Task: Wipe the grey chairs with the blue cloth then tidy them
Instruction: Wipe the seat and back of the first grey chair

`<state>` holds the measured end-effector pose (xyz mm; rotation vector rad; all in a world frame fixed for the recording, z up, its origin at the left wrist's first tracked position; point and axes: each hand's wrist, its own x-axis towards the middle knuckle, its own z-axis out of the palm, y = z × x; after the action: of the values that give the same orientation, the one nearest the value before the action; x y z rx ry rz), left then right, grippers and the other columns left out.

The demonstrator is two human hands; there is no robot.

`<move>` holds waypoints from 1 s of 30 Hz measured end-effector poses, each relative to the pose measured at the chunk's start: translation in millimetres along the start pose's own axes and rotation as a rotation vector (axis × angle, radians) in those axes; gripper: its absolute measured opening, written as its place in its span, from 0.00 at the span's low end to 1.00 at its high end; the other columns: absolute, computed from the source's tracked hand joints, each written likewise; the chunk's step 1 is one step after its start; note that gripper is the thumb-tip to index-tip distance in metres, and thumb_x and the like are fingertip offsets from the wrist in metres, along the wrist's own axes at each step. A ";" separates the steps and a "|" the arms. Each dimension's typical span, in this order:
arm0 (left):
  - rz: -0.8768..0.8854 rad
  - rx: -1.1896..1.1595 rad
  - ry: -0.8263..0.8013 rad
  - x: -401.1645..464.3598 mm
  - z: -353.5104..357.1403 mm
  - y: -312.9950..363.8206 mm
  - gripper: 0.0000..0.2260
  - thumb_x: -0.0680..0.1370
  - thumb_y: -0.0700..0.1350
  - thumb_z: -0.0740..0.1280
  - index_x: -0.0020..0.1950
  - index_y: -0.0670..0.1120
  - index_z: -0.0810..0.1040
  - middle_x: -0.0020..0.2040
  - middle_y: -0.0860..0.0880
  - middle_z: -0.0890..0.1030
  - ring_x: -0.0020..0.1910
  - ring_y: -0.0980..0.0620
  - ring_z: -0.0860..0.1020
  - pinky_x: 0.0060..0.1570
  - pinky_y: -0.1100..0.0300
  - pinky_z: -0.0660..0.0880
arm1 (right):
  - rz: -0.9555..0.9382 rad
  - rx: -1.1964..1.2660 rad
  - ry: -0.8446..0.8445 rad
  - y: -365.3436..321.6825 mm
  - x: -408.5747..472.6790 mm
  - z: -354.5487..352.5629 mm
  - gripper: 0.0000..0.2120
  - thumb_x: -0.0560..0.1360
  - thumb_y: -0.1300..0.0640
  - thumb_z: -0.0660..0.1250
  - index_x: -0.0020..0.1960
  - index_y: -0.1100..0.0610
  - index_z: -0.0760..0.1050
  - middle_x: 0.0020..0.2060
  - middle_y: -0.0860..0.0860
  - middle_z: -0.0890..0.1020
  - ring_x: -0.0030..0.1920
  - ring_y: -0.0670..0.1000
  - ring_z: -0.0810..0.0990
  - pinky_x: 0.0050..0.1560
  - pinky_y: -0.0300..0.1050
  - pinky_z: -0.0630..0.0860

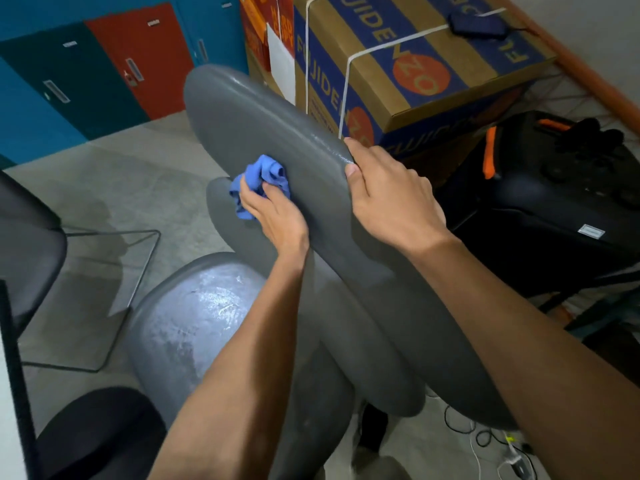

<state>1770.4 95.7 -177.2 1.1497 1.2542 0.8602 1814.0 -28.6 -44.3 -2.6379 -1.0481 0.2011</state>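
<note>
Left hand [277, 216] grips the crumpled blue cloth [258, 183], pressing it against the tilted grey moulded plastic chair [242, 112]. Right hand [391, 199] clasps that chair's rim just beside. A second grey chair seat [194, 327] lies below the left forearm.

Floor [114, 174]: pale grey concrete, mottled, with a darker damp-looking patch at left. Far left: a row of lockers, teal [31, 109], dark green [79, 74] and red [145, 53], each with a small label and handle. Far centre: a strapped cardboard box [408, 64] printed in blue and orange, a dark device [478, 26] lying on top. Right: a white wall [595, 26] with an orange rail [588, 74] along it; below, a black case [540, 209] with orange trim. Near left: a black chair [27, 237] on a wire frame. Near right: tangled cables [485, 441] on the floor.
</note>
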 end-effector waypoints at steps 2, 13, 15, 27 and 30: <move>-0.069 0.034 -0.068 -38.5 -4.5 -12.4 0.22 0.86 0.46 0.55 0.81 0.52 0.59 0.81 0.51 0.62 0.75 0.50 0.66 0.61 0.63 0.60 | -0.003 0.024 -0.003 1.9 2.1 0.6 0.23 0.86 0.47 0.49 0.79 0.47 0.59 0.73 0.49 0.70 0.64 0.65 0.76 0.57 0.60 0.70; 0.007 0.032 -0.424 -296.1 -68.6 -63.7 0.17 0.75 0.47 0.59 0.63 0.60 0.70 0.54 0.53 0.77 0.49 0.52 0.76 0.57 0.46 0.74 | -0.013 0.561 -0.279 28.3 11.6 -7.0 0.25 0.85 0.52 0.56 0.81 0.44 0.58 0.80 0.49 0.61 0.79 0.52 0.59 0.79 0.53 0.58; 0.121 0.046 -0.421 -326.5 -76.7 -55.8 0.17 0.74 0.51 0.58 0.61 0.66 0.70 0.57 0.58 0.77 0.53 0.56 0.77 0.59 0.55 0.73 | -0.019 0.676 -0.337 37.0 7.2 -10.0 0.25 0.85 0.56 0.58 0.80 0.43 0.59 0.80 0.48 0.61 0.77 0.50 0.61 0.77 0.49 0.60; 0.239 0.094 -0.177 -232.8 5.9 29.4 0.20 0.83 0.49 0.60 0.75 0.51 0.66 0.73 0.50 0.70 0.71 0.53 0.69 0.75 0.48 0.65 | 0.129 1.405 -0.446 128.8 -123.1 -7.1 0.23 0.83 0.45 0.59 0.72 0.57 0.74 0.67 0.55 0.80 0.68 0.50 0.77 0.73 0.48 0.69; 0.256 0.082 -0.226 -285.3 -11.3 12.6 0.12 0.83 0.56 0.58 0.66 0.68 0.67 0.67 0.59 0.73 0.66 0.59 0.74 0.71 0.47 0.70 | 0.131 1.416 -0.432 130.5 -128.6 -14.5 0.29 0.83 0.37 0.54 0.74 0.54 0.72 0.65 0.54 0.79 0.58 0.43 0.82 0.62 0.38 0.75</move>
<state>1716.6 -171.2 -90.4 1.4536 0.9776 0.8444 1808.6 -210.6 -69.7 -1.3500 -0.4536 1.0918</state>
